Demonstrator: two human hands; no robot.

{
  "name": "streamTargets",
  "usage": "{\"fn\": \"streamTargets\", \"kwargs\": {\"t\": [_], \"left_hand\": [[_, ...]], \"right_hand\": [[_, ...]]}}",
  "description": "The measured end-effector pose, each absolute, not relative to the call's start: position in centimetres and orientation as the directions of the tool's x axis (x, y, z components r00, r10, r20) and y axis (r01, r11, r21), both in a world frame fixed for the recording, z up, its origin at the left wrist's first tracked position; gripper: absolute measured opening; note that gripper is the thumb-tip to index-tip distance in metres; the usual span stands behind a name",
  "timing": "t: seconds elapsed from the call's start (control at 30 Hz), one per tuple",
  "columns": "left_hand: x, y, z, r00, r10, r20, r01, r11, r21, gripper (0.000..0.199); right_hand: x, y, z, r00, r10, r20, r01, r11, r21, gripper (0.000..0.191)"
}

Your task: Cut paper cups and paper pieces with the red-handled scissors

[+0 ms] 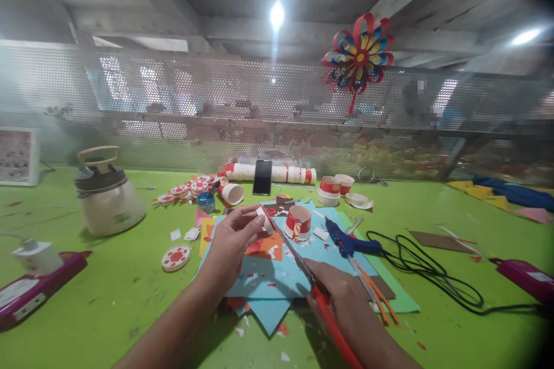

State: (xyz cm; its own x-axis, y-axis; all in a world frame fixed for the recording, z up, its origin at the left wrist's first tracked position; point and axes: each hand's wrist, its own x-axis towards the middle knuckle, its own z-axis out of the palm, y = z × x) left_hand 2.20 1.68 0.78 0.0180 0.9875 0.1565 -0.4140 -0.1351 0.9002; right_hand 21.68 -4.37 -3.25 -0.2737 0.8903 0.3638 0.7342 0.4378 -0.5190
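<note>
In my left hand (236, 233) is a small piece of paper cup (265, 222), white with a red edge, pinched between thumb and fingers. My right hand (340, 294) grips a pair of red-handled scissors (321, 305), whose blades point up and left to the held piece. How far the blades stand apart I cannot tell. Beyond the scissors a cut-down red paper cup (298, 222) rests on light blue paper (277, 282) strewn with red and white scraps. A blue glue gun (350, 242) lies right of the cup.
Cut cups (331, 187) and a long roll of joined cups (277, 173) are at the back, with a phone (262, 177) leaning there. A round patterned disc (176, 257), a large bottle (108, 202) and a power strip (47, 294) lie left. The glue gun's black cable (433, 277) coils right.
</note>
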Motion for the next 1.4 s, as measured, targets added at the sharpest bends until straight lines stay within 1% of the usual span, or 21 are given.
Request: {"fn": "streamTargets", "kwargs": {"t": [0.2, 0.37, 0.53, 0.7, 0.83, 1.0, 1.17, 1.4], "left_hand": [[2.09, 1.81, 0.59, 0.018, 0.992, 0.127, -0.447, -0.106, 0.888, 0.035], [1.78, 2.01, 0.47, -0.006, 0.988, 0.152, -0.390, -0.142, 0.910, 0.036], [1.76, 1.92, 0.42, 0.037, 0.982, 0.186, -0.363, -0.160, 0.918, 0.033], [1.93, 1.66, 0.47, 0.032, 0.981, 0.193, -0.363, -0.168, 0.916, 0.032], [1.96, 1.69, 0.40, 0.029, 0.982, 0.189, -0.368, -0.165, 0.915, 0.031], [1.67, 2.01, 0.26, 0.019, 0.978, 0.205, -0.360, -0.185, 0.914, 0.033], [1.57, 1.97, 0.34, 0.033, 0.979, 0.202, -0.333, -0.180, 0.926, 0.034], [1.91, 1.81, 0.37, 0.036, 0.978, 0.204, -0.320, -0.182, 0.930, 0.035]], "right_hand": [[21.63, -4.41, -3.10, -0.265, 0.897, 0.354, 0.747, 0.423, -0.513, 0.035], [21.77, -4.10, -2.97, -0.280, 0.900, 0.335, 0.734, 0.425, -0.529, 0.038], [21.74, -4.15, -3.19, -0.268, 0.892, 0.363, 0.731, 0.434, -0.527, 0.036], [21.62, -4.34, -3.63, -0.259, 0.881, 0.397, 0.743, 0.444, -0.500, 0.036], [21.58, -4.37, -3.67, -0.257, 0.883, 0.393, 0.758, 0.437, -0.485, 0.033], [21.72, -4.15, -3.31, -0.263, 0.902, 0.342, 0.756, 0.413, -0.508, 0.038], [21.86, -4.06, -2.97, -0.276, 0.909, 0.314, 0.747, 0.408, -0.525, 0.037], [21.70, -4.08, -2.97, -0.278, 0.890, 0.361, 0.713, 0.443, -0.543, 0.036]]}}
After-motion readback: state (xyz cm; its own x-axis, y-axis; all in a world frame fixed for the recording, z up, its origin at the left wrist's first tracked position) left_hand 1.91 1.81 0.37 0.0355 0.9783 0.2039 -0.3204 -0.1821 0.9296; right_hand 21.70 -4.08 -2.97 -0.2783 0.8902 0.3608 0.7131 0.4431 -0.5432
